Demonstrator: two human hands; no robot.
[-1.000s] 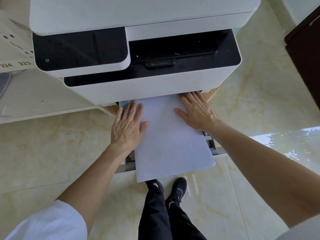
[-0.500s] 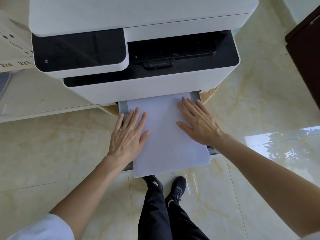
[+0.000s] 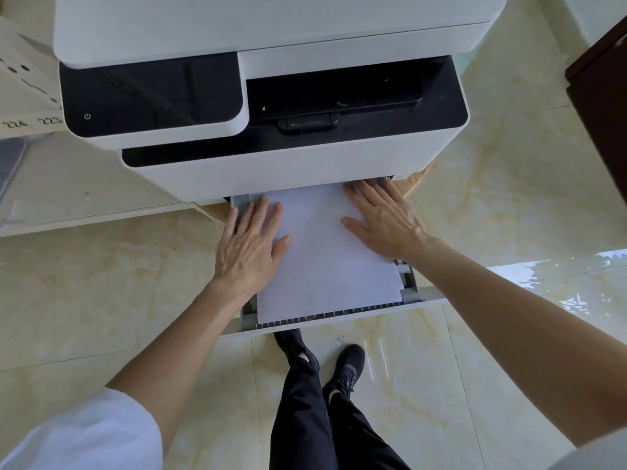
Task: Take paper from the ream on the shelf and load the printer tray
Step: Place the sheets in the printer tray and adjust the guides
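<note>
A white and black printer (image 3: 271,96) fills the top of the head view. Its paper tray (image 3: 417,295) is pulled out at the bottom front. A white stack of paper (image 3: 322,266) lies flat inside the tray, its near edge behind the tray's ribbed front wall. My left hand (image 3: 251,245) rests flat on the stack's left side, fingers spread and pointing toward the printer. My right hand (image 3: 383,222) lies flat on the stack's right side, fingertips near the printer slot. Neither hand grips anything.
A white shelf (image 3: 84,205) runs along the left, with a numbered white panel (image 3: 23,96) above it. A dark wooden cabinet (image 3: 604,106) stands at the right edge. My legs and black shoes (image 3: 322,361) stand on the glossy marble floor (image 3: 509,205) below the tray.
The paper stack slid further in and dropped flat into the tray; its near edge no longer overhangs the front wall. Both hands moved forward with it, staying flat on top.
</note>
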